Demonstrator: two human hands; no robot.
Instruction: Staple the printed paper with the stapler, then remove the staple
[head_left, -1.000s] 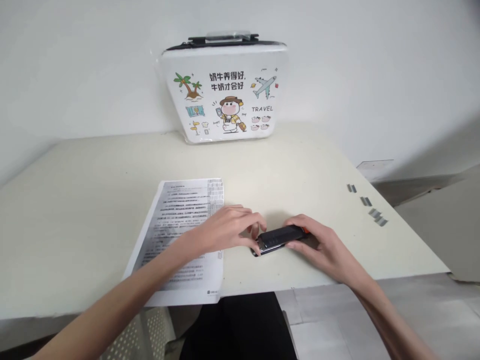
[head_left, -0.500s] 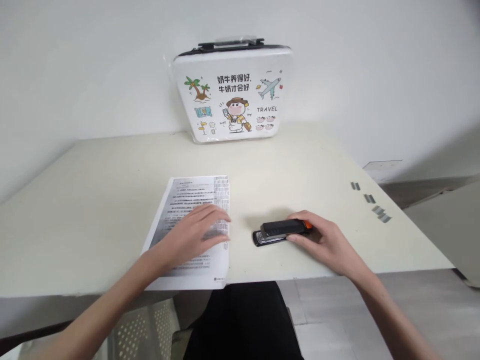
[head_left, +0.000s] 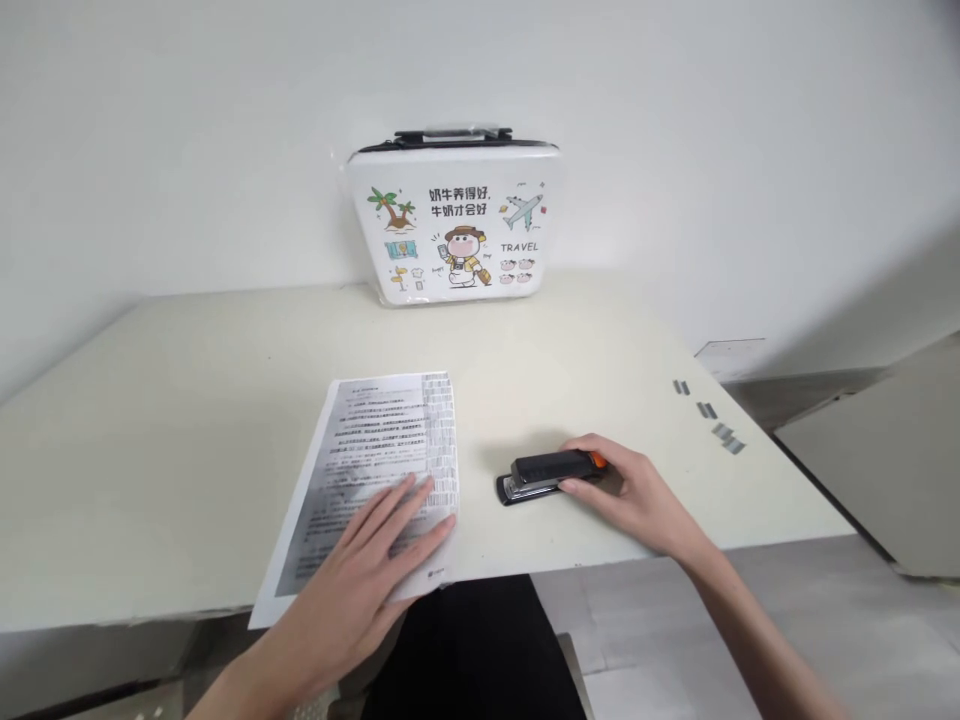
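Observation:
Printed paper sheets (head_left: 375, 430) lie near the table's front edge, their lower left corner reaching past it. My left hand (head_left: 382, 555) rests on the lower part of the paper with its fingers spread, holding nothing. To the right of the paper, a black stapler (head_left: 551, 468) with an orange part at its rear sits on the table. My right hand (head_left: 630, 495) grips the stapler's rear end between thumb and fingers. The stapler and the paper are apart.
A white case (head_left: 457, 230) with cartoon prints and a black handle stands against the wall at the back of the table (head_left: 202, 400). Several small strips of staples (head_left: 707, 410) lie near the table's right edge.
My left hand has come down and nearer to me, flat on the paper with fingers spread. The paper has turned slightly. My right hand still holds the stapler. The camera view has shifted.

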